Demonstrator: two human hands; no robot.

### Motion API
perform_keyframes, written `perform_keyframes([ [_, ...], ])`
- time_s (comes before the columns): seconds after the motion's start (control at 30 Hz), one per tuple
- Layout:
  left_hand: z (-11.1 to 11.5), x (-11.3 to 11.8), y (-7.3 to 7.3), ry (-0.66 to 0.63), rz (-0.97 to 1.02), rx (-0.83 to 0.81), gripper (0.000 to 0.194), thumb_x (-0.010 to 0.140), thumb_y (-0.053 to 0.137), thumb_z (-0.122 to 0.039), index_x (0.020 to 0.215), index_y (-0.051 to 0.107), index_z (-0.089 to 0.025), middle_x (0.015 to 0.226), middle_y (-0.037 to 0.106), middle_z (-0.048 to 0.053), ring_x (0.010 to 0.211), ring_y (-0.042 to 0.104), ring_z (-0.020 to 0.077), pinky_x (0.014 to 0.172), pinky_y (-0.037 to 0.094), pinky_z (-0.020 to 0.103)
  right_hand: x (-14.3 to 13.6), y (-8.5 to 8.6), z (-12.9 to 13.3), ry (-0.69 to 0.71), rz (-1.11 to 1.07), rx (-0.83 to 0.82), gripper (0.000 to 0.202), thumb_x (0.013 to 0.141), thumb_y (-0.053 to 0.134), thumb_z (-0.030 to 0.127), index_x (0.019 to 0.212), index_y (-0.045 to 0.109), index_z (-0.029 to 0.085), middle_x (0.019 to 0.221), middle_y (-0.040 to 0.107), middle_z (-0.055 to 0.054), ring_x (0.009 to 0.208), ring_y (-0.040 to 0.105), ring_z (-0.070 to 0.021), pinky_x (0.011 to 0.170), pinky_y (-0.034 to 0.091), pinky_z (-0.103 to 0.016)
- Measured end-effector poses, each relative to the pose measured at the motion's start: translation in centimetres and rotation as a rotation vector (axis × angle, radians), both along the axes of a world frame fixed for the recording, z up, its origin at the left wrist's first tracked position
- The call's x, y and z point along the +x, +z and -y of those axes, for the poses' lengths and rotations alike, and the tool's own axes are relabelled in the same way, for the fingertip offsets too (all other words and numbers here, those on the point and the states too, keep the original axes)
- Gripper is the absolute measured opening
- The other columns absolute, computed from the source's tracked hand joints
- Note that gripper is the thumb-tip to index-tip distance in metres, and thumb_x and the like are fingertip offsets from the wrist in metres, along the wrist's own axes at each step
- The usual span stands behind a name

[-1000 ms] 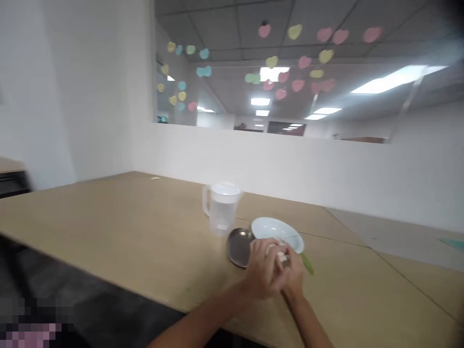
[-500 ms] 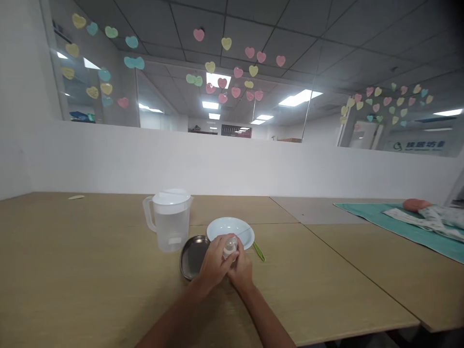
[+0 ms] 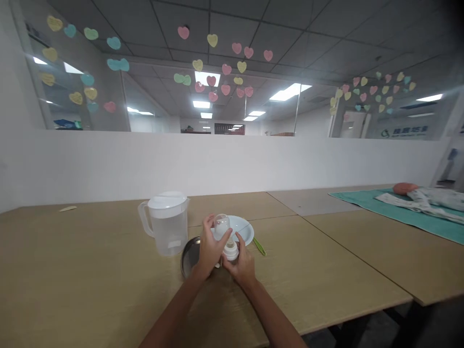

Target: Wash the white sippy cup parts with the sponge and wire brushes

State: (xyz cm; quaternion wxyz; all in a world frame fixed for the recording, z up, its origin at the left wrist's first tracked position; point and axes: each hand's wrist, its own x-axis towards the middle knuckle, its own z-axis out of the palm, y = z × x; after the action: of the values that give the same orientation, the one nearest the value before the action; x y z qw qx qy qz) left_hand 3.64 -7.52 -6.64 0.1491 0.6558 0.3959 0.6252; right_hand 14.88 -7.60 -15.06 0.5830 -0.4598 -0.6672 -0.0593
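Note:
My left hand (image 3: 210, 246) is closed on a clear dome-shaped cap (image 3: 222, 223), held over the near left part of a pale bowl (image 3: 243, 229). Just to the right and lower, my right hand (image 3: 243, 265) grips a white bottle collar (image 3: 231, 250) with a teat on top. What lies below the collar is hidden by my fingers. A metal tray (image 3: 189, 257) is partly behind my left hand. Right of the bowl lies a green-handled brush or utensil (image 3: 259, 246).
A clear lidded pitcher (image 3: 168, 227) with liquid stands left of the tray. At the far right a teal cloth (image 3: 357, 197) carries patterned fabric (image 3: 431, 198) and an orange-pink object (image 3: 405, 188). A thin pale piece (image 3: 68, 209) lies far left.
The cap has come off the teat: my left hand has lifted it up and left, while my right hand stays low with the collar. The camera view has shifted slightly.

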Motion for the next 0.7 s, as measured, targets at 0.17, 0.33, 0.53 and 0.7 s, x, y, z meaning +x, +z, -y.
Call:
perform_keyframes([
  [0.17, -2.2, -1.9, -1.3, 0.199, -0.109, 0.134, 0.040, 0.079, 0.057, -0.033, 0.116, 0.046, -0.020, 0.114, 0.053, 0.010, 0.109, 0.052, 0.0235, 0.094, 0.041, 0.042, 0.0, 0.0, -0.2, -0.002, -0.030, -0.033, 0.065, 0.077, 0.055, 0.045, 0.128, 0.037, 0.009, 0.098, 0.067, -0.013, 0.082, 0.066, -0.0230, 0.066, 0.052, -0.029],
  [0.33, -3.6, -2.9, -3.6, 0.126, -0.382, 0.153, 0.038, 0.082, 0.049, -0.020, 0.120, 0.051, -0.024, 0.120, 0.052, 0.008, 0.113, 0.049, 0.0228, 0.098, 0.040, 0.041, 0.0, 0.0, -0.3, -0.003, -0.013, -0.044, 0.063, 0.077, 0.055, 0.046, 0.126, 0.039, 0.009, 0.098, 0.067, -0.013, 0.085, 0.066, -0.0238, 0.070, 0.052, -0.030],
  [0.53, -5.1, -3.3, -4.5, -0.053, -0.407, 0.032, 0.045, 0.076, 0.047, -0.010, 0.119, 0.053, -0.020, 0.128, 0.051, 0.008, 0.120, 0.045, 0.0217, 0.102, 0.036, 0.041, 0.1, 0.2, 0.0, -0.037, 0.018, -0.020, 0.057, 0.078, 0.054, 0.046, 0.121, 0.044, 0.010, 0.101, 0.067, -0.013, 0.087, 0.065, -0.0248, 0.071, 0.052, -0.032],
  [0.7, -5.4, -3.8, -4.7, -0.158, -0.387, -0.040, 0.049, 0.077, 0.046, -0.013, 0.124, 0.051, -0.022, 0.134, 0.045, 0.011, 0.119, 0.047, 0.0212, 0.095, 0.043, 0.038, 0.2, 0.4, 0.3, -0.027, 0.019, -0.007, 0.053, 0.078, 0.054, 0.044, 0.119, 0.047, 0.011, 0.099, 0.068, -0.012, 0.086, 0.066, -0.0223, 0.069, 0.052, -0.028],
])
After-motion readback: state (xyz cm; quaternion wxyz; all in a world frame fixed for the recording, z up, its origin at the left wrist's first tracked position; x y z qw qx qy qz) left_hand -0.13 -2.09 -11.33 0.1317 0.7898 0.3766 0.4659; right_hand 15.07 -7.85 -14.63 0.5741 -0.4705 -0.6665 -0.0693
